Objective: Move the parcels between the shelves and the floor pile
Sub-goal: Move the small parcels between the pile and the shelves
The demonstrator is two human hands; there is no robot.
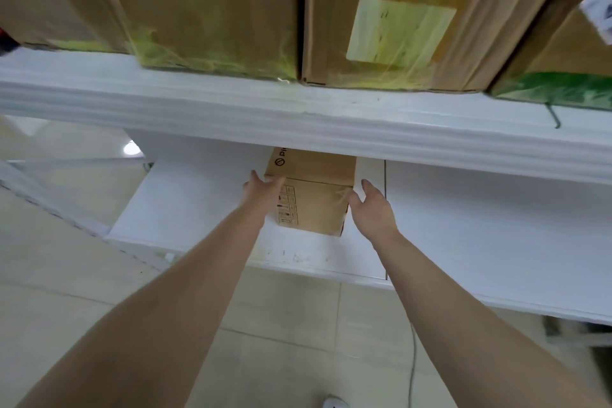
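Observation:
A small brown cardboard parcel (314,205) with printed handling symbols stands on the lower white shelf (463,225), partly under the shelf above. My left hand (263,190) lies flat against the parcel's left side with straight fingers. My right hand (372,205) is at the parcel's right side, fingers spread, thumb touching the box's right edge. Both arms reach down and forward from the bottom of the view.
The upper white shelf beam (298,116) carries large cardboard boxes (205,3) (397,16) wrapped in yellow-green tape, close overhead. Beige tiled floor (66,291) lies below, with a thin cable (412,358) and a white shoe tip (334,402).

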